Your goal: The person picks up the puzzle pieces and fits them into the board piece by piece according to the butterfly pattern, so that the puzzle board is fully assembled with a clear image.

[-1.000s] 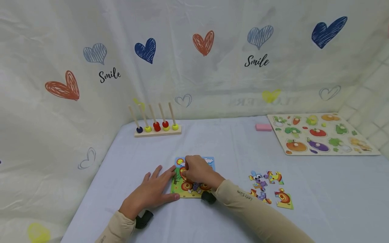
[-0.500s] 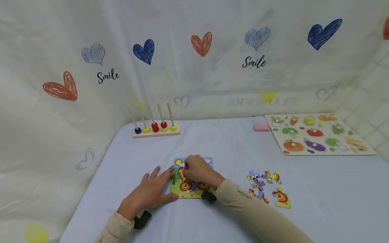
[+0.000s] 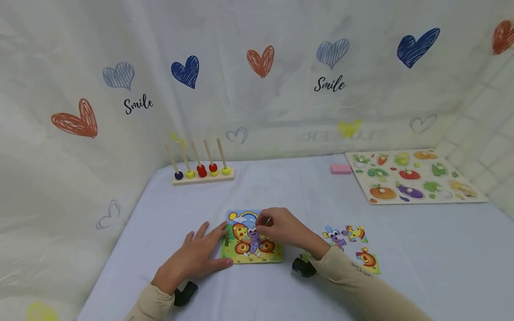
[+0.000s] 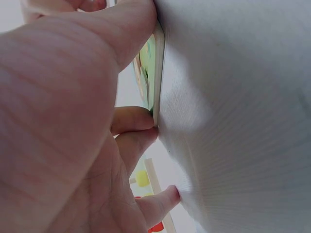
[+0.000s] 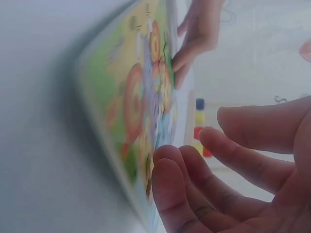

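Where the scene ends, far side: white curtain point(image 3: 289, 26), printed with red, blue and yellow hearts, "Smile" twice.
Worktop point(image 3: 305, 191): white covering, carries boards, pieces, abacus, block.
Vegetable board point(image 3: 427, 178): far right, flat; tomato, eggplant, pumpkin, broccoli among its pictures.
Right hand point(image 3: 287, 229): beige sleeve, black device at wrist; reaches in from the right over the butterfly puzzle's far right part, hiding some of it. Fingers bent, thumb and forefinger tips together; cannot tell if anything is pinched between them.
Left hand point(image 3: 198, 252): beige sleeve, same kind of device; at the puzzle's left edge. Fingers spread apart, thumb and forefinger touching the board, another fingertip on the worktop beside it.
Butterfly puzzle point(image 3: 254, 247): flat, near side, around the middle, between both hands; purple butterfly with orange-ringed wings, sun at far left corner.
Abacus point(image 3: 202, 179): far left, upright; five pegs, dark, yellow and red beads.
Loose pieces point(image 3: 367, 260): near right, right of the puzzle, well apart from it; three visible, sleeve covers the area just left.
Pink block point(image 3: 340, 169): far side, just left of the vegetable board.
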`<action>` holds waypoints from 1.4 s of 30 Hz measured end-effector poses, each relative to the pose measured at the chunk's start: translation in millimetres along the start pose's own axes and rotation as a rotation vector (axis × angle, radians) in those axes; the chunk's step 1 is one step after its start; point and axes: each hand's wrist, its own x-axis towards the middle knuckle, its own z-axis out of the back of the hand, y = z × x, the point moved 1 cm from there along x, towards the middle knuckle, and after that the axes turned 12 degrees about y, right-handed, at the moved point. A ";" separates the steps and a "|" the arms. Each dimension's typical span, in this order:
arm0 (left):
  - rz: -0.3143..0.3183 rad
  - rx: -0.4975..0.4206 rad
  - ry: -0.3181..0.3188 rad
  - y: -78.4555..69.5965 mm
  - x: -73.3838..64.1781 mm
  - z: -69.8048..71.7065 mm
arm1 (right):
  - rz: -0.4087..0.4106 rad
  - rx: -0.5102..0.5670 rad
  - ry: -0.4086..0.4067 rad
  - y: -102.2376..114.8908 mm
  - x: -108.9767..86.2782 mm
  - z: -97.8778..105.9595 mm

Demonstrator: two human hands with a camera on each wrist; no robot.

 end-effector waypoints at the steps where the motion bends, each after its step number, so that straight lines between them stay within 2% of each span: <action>1: 0.003 0.001 0.001 -0.3 0.0 -0.4 | 0.009 0.000 -0.004 -2.4 -4.1 2.0; 6: 0.014 0.000 0.004 -1.2 -0.7 -1.4 | 0.017 0.002 -0.039 -15.0 -28.8 13.2; 18: 0.010 -0.017 0.013 -1.8 -1.8 -2.0 | -0.053 -0.074 -0.131 -49.4 -90.2 45.4; 26: 0.011 0.009 0.004 -1.8 -1.2 -0.4 | -0.123 -0.124 -0.158 -65.9 -120.3 66.3; 33: 0.008 0.006 0.002 -0.9 -0.8 -0.3 | -0.165 -0.157 -0.147 -77.8 -135.2 73.8; 42: -0.003 -0.005 -0.010 -1.9 -2.1 -0.3 | -0.096 -0.262 -0.082 -92.2 -136.6 70.4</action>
